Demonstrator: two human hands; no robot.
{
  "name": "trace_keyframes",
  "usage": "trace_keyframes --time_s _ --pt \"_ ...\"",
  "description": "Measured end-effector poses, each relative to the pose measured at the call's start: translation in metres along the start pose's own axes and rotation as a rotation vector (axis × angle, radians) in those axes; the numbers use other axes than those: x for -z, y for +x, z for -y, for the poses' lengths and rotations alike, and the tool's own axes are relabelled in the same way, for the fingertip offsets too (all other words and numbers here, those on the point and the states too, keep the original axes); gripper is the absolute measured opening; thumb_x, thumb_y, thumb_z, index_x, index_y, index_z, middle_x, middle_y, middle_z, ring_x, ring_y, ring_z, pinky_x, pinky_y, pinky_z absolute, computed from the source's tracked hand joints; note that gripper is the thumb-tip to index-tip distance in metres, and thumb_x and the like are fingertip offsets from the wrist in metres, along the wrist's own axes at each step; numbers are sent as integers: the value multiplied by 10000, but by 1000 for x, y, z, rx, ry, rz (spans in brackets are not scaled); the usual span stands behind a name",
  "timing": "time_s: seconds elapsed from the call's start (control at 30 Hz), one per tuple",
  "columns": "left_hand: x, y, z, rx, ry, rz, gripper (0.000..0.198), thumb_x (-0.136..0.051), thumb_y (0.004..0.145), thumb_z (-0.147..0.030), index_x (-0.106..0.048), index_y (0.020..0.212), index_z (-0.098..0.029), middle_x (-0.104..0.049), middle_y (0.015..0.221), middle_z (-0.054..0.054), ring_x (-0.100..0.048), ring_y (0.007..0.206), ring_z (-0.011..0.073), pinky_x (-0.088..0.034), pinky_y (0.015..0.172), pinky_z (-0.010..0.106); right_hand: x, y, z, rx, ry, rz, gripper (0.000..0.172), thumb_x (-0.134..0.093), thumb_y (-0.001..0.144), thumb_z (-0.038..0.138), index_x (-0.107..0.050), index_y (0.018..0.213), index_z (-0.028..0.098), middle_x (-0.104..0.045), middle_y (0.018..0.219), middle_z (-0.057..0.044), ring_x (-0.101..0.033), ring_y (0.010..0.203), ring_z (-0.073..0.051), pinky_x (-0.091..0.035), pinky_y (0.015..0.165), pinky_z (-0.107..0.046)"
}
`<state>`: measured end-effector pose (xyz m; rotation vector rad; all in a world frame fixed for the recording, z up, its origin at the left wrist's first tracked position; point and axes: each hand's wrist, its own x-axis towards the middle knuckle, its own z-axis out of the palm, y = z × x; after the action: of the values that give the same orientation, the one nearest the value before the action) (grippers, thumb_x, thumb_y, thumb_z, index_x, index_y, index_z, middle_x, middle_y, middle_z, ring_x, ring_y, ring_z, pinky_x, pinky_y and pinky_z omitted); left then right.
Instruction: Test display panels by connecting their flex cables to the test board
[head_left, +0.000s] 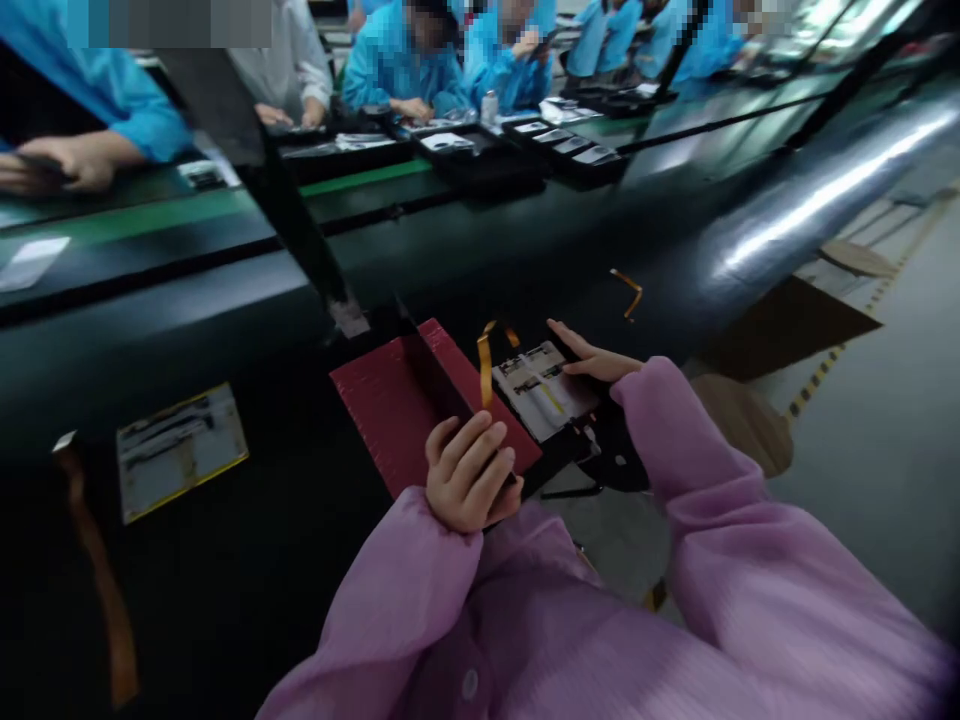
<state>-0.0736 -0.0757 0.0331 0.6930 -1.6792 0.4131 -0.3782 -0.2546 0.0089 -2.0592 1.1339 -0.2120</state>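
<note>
Left hand (469, 480) is closed on the edge of the red tray (390, 410). Right hand (592, 362) lies open on the board (541, 392); its orange strip (486, 368) sticks up loose.

This is an electronics assembly line on a factory floor. Long black workbenches (187, 300) with a green conveyor strip (150, 215) run from left to far right. Workers in blue smocks (405, 70) sit in a row on the far side, over black parts trays (480, 160). Near lie a red tray (390, 410) and a display module (541, 390) with an orange flex cable (486, 365). Yellow-black floor tape (825, 370) runs on the right.
</note>
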Motion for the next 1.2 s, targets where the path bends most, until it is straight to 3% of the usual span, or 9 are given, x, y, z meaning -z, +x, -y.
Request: trace_keyframes --time_s 0.27,0.83,0.93,1.03,1.1,1.2 --pt "0 1 1 10 -3 1 196 -494 926 -299 -613 1016 -172 -732 992 76 -646 1162 214 -464 1041 424 7 0 8 -30 -84 62 903 -515 878 426 -16 1615 271 41 1675 8 155 1510 -244 92 1235 -476" --pt "-1 -1 1 28 -27 6 183 -505 916 -305 -628 998 -198 -718 1072 68 -601 1256 211 -432 1086 416 4 -1 9 -43 -95 40 887 -489 890 444 5 1612 298 47 1671 40 130 1522 -243 70 1238 -511" --pt "-2 -2 0 27 -37 0 197 -521 906 -299 -635 1013 -180 -721 1076 85 -589 1276 220 -427 1093 424 4 0 12 -61 -80 39 909 -488 880 450 28 1611 296 68 1671 41 157 1516 -240 93 1235 -484" --pt "-2 0 -1 41 17 -9 195 -482 932 -314 -644 974 -214 -738 1057 37 -606 1253 186 -447 1082 406 4 -1 13 -90 -67 44 915 -484 875 481 30 1611 303 58 1673 44 175 1510 -229 101 1231 -405" --pt "-1 1 -1 36 39 -19 221 -471 942 -335 -659 963 -221 -750 1038 21 -620 1231 176 -453 1083 404 2 -4 8 -99 -57 40 914 -490 861 510 23 1602 360 60 1670 66 163 1514 -220 80 1231 -364" --pt "-4 -2 -1 -14 84 -28 252 -484 933 -368 -694 951 -229 -755 1049 9 -619 1229 175 -453 1097 413 1 -8 -6 -119 -32 6 874 -502 824 563 21 1525 582 71 1643 191 114 1523 -216 20 1244 -384"
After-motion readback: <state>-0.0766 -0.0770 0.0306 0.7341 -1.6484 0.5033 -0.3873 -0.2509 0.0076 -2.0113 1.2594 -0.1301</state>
